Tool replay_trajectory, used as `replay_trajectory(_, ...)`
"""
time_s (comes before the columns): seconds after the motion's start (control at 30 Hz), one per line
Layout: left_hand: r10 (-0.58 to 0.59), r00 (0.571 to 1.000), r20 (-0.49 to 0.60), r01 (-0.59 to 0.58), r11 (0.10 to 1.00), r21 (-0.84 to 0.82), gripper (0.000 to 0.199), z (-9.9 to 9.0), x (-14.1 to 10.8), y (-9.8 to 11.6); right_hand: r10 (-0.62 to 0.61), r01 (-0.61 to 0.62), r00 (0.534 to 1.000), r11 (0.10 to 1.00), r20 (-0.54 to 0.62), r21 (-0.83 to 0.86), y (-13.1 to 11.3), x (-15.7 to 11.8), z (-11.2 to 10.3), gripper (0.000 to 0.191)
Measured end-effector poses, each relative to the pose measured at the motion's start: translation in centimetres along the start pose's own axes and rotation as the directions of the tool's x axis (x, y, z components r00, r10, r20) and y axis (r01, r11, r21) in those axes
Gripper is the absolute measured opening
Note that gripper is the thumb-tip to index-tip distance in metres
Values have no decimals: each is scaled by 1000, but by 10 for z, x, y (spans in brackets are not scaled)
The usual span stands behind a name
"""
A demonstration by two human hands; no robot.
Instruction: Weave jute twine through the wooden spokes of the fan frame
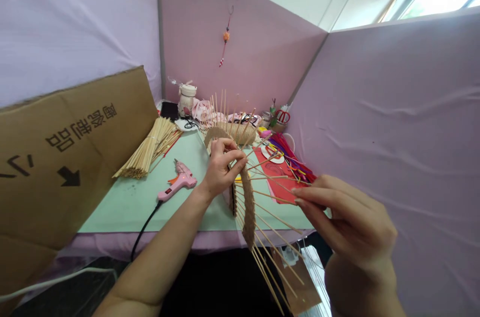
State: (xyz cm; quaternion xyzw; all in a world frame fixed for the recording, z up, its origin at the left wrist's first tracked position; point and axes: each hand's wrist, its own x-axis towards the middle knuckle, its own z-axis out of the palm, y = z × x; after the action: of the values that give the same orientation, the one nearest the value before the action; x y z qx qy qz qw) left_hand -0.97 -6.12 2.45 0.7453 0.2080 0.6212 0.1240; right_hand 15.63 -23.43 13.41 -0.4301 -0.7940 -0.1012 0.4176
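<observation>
My left hand (225, 164) is closed on the brown woven band (248, 207) of a round frame of thin wooden sticks, thumb and forefinger pinched at its upper edge. The sticks (277, 219) fan out from the band toward me and to the right, and more stand up at the far side. Out to the right, my right hand (345, 212) pinches a thin strand that seems to run back toward the left fingertips; whether it is twine or a stick tip is hard to tell. On the table, left of the frame, lies a pink glue gun (179, 180).
A bundle of wooden sticks (150, 149) lies beside a large cardboard box (75, 157) on the left. Behind the frame are a twine roll (242, 133) and a white-lidded bottle (187, 99). Red sheets (279, 188), colourful pipe cleaners (287, 149) and red-handled scissors (282, 116) are at the right.
</observation>
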Motion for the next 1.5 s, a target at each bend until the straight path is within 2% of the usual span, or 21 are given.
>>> replay_trajectory(0.1,0,1000,-3,0,1000,4,13,1,0,-1,148,-146,988,988,-44,54,15,-16,-2,13)
replay_trajectory(0.17,-9,1000,-4,9,1000,9,14,2,-1,-2,311,-303,949,946,-55,120,33,-28,5,4)
replay_trajectory(0.2,-13,1000,-5,13,1000,5,14,2,-1,-2,400,-391,916,907,-35,159,43,-34,11,8)
replay_trajectory(0.23,-17,1000,-10,17,1000,-4,15,3,-1,-2,486,-478,874,855,12,201,53,-41,20,14)
replay_trajectory(0.3,-16,1000,-11,16,999,-28,15,4,-1,-2,610,-640,768,717,198,274,67,-53,43,24)
replay_trajectory(0.37,-2,1000,14,2,999,-45,14,5,-1,-1,638,-756,655,563,406,335,73,-62,70,31)
replay_trajectory(0.4,5,1000,27,-4,999,-49,14,6,0,-1,624,-790,613,491,484,367,72,-65,82,32)
replay_trajectory(0.47,2,999,37,0,999,-48,15,7,0,0,614,-824,565,381,552,420,67,-66,102,33)
replay_trajectory(0.53,-15,1000,22,16,999,-42,14,8,0,0,609,-822,562,336,560,459,62,-64,114,32)
replay_trajectory(0.6,-24,999,21,25,999,-34,14,7,0,-1,581,-803,591,357,560,478,60,-62,117,29)
replay_trajectory(0.73,-23,999,34,24,999,-34,14,6,1,-1,501,-735,675,527,542,428,68,-59,101,25)
replay_trajectory(0.83,-26,999,24,27,999,-34,14,6,2,1,451,-685,710,619,541,383,71,-55,81,20)
replay_trajectory(0.93,-37,999,29,37,999,-22,13,7,2,3,535,-669,744,604,402,434,68,-50,72,19)
replay_trajectory(1.0,-36,999,27,36,999,-18,12,7,2,4,594,-651,747,564,297,508,64,-48,74,19)
replay_trajectory(1.07,-32,999,19,33,999,-20,12,6,3,4,595,-643,743,507,306,574,60,-48,83,21)
replay_trajectory(1.17,-26,999,18,27,998,-52,12,5,4,4,575,-661,723,415,382,626,54,-50,100,25)
replay_trajectory(1.3,-25,999,30,27,995,-96,11,5,4,4,663,-631,689,348,294,693,40,-55,123,24)
replay_trajectory(1.37,-41,998,37,44,995,-89,11,5,3,4,752,-613,626,312,205,726,31,-56,135,27)
replay_trajectory(1.43,-56,998,39,59,995,-82,11,5,3,6,834,-593,541,286,109,753,22,-58,148,31)
replay_trajectory(1.5,-69,997,26,71,994,-87,12,5,3,8,874,-578,483,277,48,768,17,-59,159,35)
